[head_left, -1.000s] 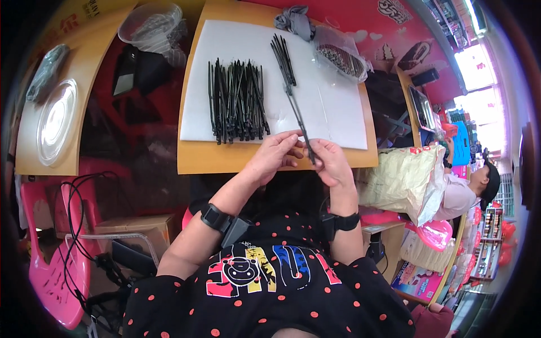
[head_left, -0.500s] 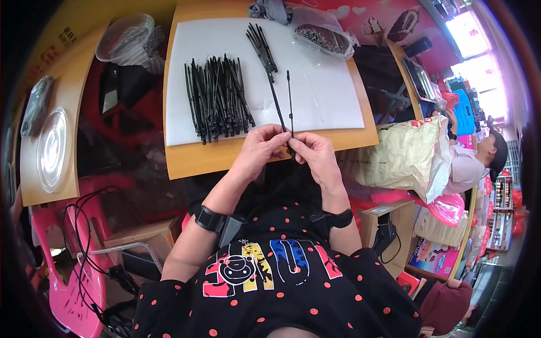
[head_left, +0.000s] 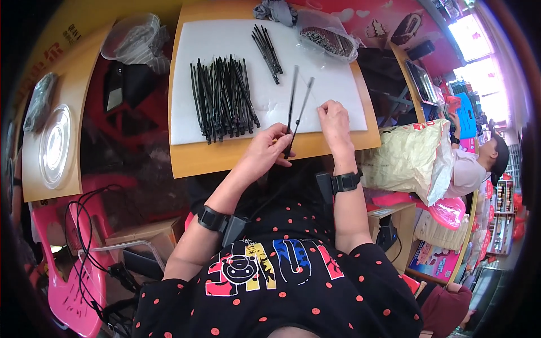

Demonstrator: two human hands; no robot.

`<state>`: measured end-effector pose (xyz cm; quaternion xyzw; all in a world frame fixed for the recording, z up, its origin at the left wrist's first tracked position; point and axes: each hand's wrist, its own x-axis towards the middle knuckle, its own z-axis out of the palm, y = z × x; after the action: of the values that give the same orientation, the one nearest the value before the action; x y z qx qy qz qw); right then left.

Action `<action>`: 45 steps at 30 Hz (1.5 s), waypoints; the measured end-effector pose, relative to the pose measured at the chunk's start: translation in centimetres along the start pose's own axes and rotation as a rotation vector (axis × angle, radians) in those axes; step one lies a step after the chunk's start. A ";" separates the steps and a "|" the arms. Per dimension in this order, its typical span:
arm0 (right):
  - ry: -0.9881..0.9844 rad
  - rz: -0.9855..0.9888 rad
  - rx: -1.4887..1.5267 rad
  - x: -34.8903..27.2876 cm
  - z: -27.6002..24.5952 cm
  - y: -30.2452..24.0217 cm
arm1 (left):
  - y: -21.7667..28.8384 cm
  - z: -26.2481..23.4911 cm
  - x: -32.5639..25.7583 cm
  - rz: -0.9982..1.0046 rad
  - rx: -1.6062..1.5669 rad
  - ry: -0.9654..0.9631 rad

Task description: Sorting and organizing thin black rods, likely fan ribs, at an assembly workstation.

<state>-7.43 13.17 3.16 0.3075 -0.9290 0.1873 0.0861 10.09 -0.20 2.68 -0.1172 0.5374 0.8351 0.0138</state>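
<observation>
My left hand [head_left: 268,147] is closed on two thin black rods [head_left: 293,115] at the table's near edge. The rods meet at their lower ends by my fingers and spread apart upward; their upper ends are blurred. My right hand [head_left: 336,125] is over the right part of the white foam sheet [head_left: 265,110], away from the rods. Its fingers are pinched together near a faint thin line, and what they hold is too small to make out. A dense pile of black rods [head_left: 224,98] lies left of centre on the sheet, with a smaller bunch of rods [head_left: 267,53] farther back.
At the table's back are a clear bag of dark pieces [head_left: 328,39] and a grey cloth [head_left: 275,11]. A large pale sack [head_left: 403,155] stands right of the table, with another person [head_left: 470,163] beyond. To the left are a pink chair [head_left: 70,281] and a side table [head_left: 73,127].
My right hand has let go of the rods and moved right, onto the foam sheet. The left hand keeps the rods, which now lean more to the right.
</observation>
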 end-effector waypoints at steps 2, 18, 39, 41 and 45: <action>0.002 0.023 0.006 0.2 -0.2 -0.4 | 0.1 0.0 -0.2 0.022 0.114 -0.038; -0.262 0.419 1.488 -6.3 -2.9 -3.5 | 0.5 -0.4 -0.5 -0.125 -0.022 -0.124; -0.566 0.520 1.823 -6.2 -2.9 -2.7 | 1.0 -1.0 -0.6 -0.212 -0.463 -0.220; -0.621 0.505 1.844 -6.4 -2.9 -2.9 | 1.0 -1.1 -0.5 -0.217 -0.499 -0.234; -0.595 0.488 1.780 -6.3 -2.7 -3.1 | 1.1 -1.2 -0.4 -0.220 -0.558 -0.269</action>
<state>-0.41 15.40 4.79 0.0939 -0.4691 0.7491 -0.4581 10.59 -1.72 3.23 -0.0625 0.2656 0.9515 0.1419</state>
